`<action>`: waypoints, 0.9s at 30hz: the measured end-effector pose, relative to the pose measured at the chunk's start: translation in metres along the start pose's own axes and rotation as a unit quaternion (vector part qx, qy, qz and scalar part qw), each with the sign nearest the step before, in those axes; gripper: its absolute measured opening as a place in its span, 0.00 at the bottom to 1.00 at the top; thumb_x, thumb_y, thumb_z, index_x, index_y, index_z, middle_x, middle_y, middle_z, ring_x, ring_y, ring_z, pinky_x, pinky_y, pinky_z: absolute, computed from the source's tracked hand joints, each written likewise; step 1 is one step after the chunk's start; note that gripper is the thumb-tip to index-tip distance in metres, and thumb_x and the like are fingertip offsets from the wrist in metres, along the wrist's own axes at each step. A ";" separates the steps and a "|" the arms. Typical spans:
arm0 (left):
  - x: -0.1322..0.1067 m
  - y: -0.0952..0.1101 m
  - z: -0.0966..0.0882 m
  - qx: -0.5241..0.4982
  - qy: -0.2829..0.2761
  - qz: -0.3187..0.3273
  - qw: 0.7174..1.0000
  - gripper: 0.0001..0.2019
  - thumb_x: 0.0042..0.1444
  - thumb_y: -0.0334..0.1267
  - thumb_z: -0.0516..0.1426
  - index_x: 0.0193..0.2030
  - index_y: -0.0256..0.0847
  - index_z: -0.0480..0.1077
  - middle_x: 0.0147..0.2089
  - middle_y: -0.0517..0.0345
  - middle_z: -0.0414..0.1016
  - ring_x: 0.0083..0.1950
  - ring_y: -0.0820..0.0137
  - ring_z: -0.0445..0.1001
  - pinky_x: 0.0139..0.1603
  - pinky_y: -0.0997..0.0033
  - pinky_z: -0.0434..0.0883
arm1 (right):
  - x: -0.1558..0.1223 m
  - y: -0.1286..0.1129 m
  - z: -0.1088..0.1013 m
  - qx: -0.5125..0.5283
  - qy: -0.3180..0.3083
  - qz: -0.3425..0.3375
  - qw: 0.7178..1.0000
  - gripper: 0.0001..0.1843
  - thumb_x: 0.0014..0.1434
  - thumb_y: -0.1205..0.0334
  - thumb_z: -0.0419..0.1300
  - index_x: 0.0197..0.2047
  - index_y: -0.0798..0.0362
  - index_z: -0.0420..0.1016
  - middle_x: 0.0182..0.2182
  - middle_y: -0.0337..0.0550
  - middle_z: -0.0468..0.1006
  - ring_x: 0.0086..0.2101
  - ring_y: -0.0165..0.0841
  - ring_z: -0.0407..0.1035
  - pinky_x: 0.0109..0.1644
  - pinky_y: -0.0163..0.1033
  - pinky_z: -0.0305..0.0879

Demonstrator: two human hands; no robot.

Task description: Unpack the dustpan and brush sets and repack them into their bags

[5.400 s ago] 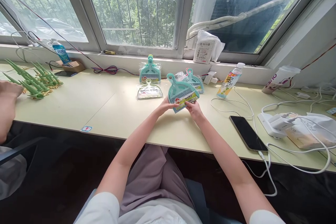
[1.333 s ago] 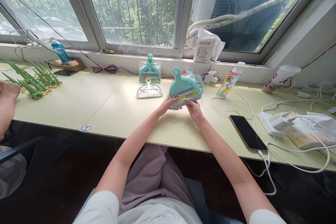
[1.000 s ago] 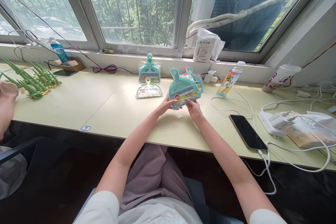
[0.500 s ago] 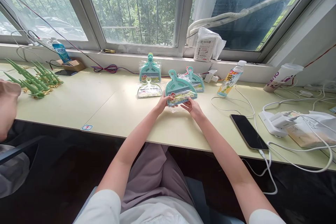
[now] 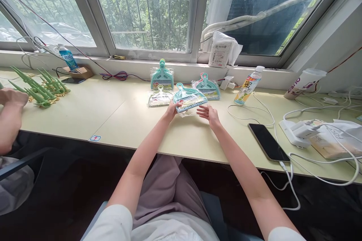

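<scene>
A teal mini dustpan and brush set in clear plastic wrap (image 5: pixel 190 99) is tilted low over the table. My left hand (image 5: pixel 172 110) grips its left lower corner. Just off its right end is my right hand (image 5: pixel 208 115), fingers spread and holding nothing. Behind it stand two more wrapped teal sets, one (image 5: pixel 162 77) against the wall and another (image 5: pixel 208 86) to the right. To the left, a wrapped set with a pale green rim (image 5: pixel 160 97) lies close by.
A co-worker's hand (image 5: pixel 14 99) is beside green spiky pieces (image 5: pixel 42 86) at the left. To the right are a drink bottle (image 5: pixel 249 86), a phone (image 5: pixel 268 141), a power strip with chargers (image 5: pixel 299 133), loose white cables and a lidded cup (image 5: pixel 305 83).
The held dustpan set has tipped back flatter and moved slightly left. My right hand has let go of its right end. The co-worker's hand has shifted right.
</scene>
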State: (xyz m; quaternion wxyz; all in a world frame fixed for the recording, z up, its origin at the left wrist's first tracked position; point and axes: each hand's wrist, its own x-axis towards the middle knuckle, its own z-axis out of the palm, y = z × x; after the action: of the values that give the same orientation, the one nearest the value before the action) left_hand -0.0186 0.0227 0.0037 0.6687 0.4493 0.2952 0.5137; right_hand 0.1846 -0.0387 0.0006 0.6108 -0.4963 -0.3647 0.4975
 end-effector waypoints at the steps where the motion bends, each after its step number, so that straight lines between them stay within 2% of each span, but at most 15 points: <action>1: 0.000 0.002 -0.002 -0.008 0.009 0.008 1.000 0.31 0.41 0.29 0.58 0.56 0.41 0.60 0.50 0.51 0.72 0.43 0.64 0.76 0.43 0.55 0.78 | 0.000 0.000 -0.002 -0.016 0.022 -0.030 0.999 0.18 0.61 0.49 0.54 0.37 0.56 0.76 0.35 0.50 0.82 0.31 0.37 0.78 0.38 0.43 0.76; 3: 0.001 0.005 -0.005 -0.024 0.026 0.021 0.999 0.30 0.41 0.29 0.58 0.55 0.39 0.60 0.50 0.50 0.72 0.45 0.62 0.75 0.44 0.54 0.78 | 0.001 0.000 -0.004 -0.049 0.069 -0.108 0.991 0.13 0.58 0.55 0.58 0.42 0.52 0.76 0.42 0.47 0.80 0.37 0.35 0.77 0.40 0.41 0.76; 4: 0.002 0.006 -0.007 -0.032 0.033 0.023 0.999 0.30 0.42 0.29 0.58 0.55 0.39 0.60 0.49 0.50 0.72 0.46 0.62 0.75 0.44 0.54 0.78 | 0.001 0.000 -0.005 -0.065 0.084 -0.148 0.983 0.14 0.56 0.59 0.60 0.45 0.50 0.75 0.48 0.44 0.77 0.43 0.35 0.75 0.42 0.40 0.75; 6: 0.003 0.006 -0.009 -0.045 0.042 0.017 0.998 0.30 0.42 0.28 0.58 0.55 0.38 0.60 0.49 0.50 0.73 0.47 0.62 0.75 0.45 0.55 0.78 | 0.000 0.000 -0.004 -0.097 0.080 -0.211 0.969 0.24 0.51 0.65 0.63 0.52 0.43 0.72 0.60 0.39 0.67 0.56 0.35 0.65 0.50 0.40 0.73; 8: 0.004 0.003 -0.009 -0.048 0.044 0.006 0.998 0.29 0.42 0.29 0.58 0.54 0.38 0.60 0.48 0.50 0.73 0.46 0.63 0.75 0.45 0.56 0.78 | -0.001 0.000 -0.002 -0.132 0.042 -0.244 0.960 0.31 0.48 0.69 0.64 0.55 0.38 0.70 0.65 0.33 0.58 0.64 0.35 0.52 0.57 0.42 0.67; 10: 0.004 0.001 -0.008 -0.034 0.047 -0.009 0.998 0.28 0.41 0.29 0.58 0.53 0.38 0.60 0.47 0.52 0.73 0.44 0.65 0.75 0.42 0.61 0.78 | -0.002 0.001 0.000 -0.160 0.017 -0.267 0.950 0.28 0.48 0.69 0.65 0.52 0.38 0.72 0.63 0.33 0.61 0.64 0.35 0.50 0.61 0.45 0.62; 13: 0.002 0.000 -0.007 0.003 0.031 -0.037 0.999 0.28 0.41 0.29 0.58 0.52 0.38 0.60 0.45 0.52 0.74 0.39 0.67 0.77 0.36 0.68 0.76 | 0.002 0.002 0.001 -0.175 0.040 -0.298 0.938 0.11 0.50 0.66 0.65 0.38 0.42 0.79 0.53 0.38 0.73 0.58 0.38 0.59 0.62 0.49 0.58; 16: 0.001 0.001 -0.007 0.035 -0.013 -0.083 0.996 0.28 0.42 0.31 0.59 0.52 0.38 0.59 0.42 0.50 0.75 0.35 0.64 0.78 0.32 0.67 0.75 | 0.010 0.004 -0.004 -0.168 0.074 -0.302 0.935 0.01 0.49 0.61 0.66 0.29 0.44 0.80 0.41 0.40 0.79 0.50 0.39 0.66 0.60 0.49 0.58; 18: -0.001 0.002 -0.007 0.052 -0.032 -0.115 0.991 0.27 0.42 0.31 0.60 0.51 0.37 0.59 0.40 0.49 0.75 0.33 0.62 0.79 0.32 0.65 0.75 | 0.015 0.005 -0.008 -0.183 0.093 -0.302 0.931 0.01 0.49 0.59 0.67 0.28 0.44 0.80 0.36 0.39 0.80 0.46 0.39 0.68 0.59 0.47 0.59; 21: -0.002 0.003 -0.005 0.074 -0.052 -0.146 0.985 0.25 0.43 0.31 0.60 0.49 0.37 0.60 0.38 0.49 0.75 0.32 0.61 0.79 0.33 0.64 0.75 | 0.019 0.007 -0.014 -0.216 0.117 -0.308 0.919 0.03 0.49 0.57 0.67 0.28 0.45 0.79 0.35 0.39 0.81 0.44 0.39 0.69 0.57 0.46 0.58; 27: -0.009 0.006 -0.004 0.113 -0.110 -0.140 0.978 0.27 0.45 0.35 0.64 0.51 0.42 0.58 0.40 0.53 0.75 0.29 0.65 0.78 0.32 0.66 0.75 | 0.022 0.007 -0.018 -0.262 0.143 -0.316 0.900 0.04 0.47 0.56 0.68 0.27 0.45 0.79 0.40 0.40 0.79 0.46 0.40 0.67 0.57 0.47 0.58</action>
State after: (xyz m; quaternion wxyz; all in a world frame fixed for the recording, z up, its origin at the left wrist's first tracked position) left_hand -0.0275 0.0157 0.0063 0.7071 0.5302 0.3359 0.3258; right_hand 0.2049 -0.0216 -0.0112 0.6297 -0.5629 -0.5281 0.0882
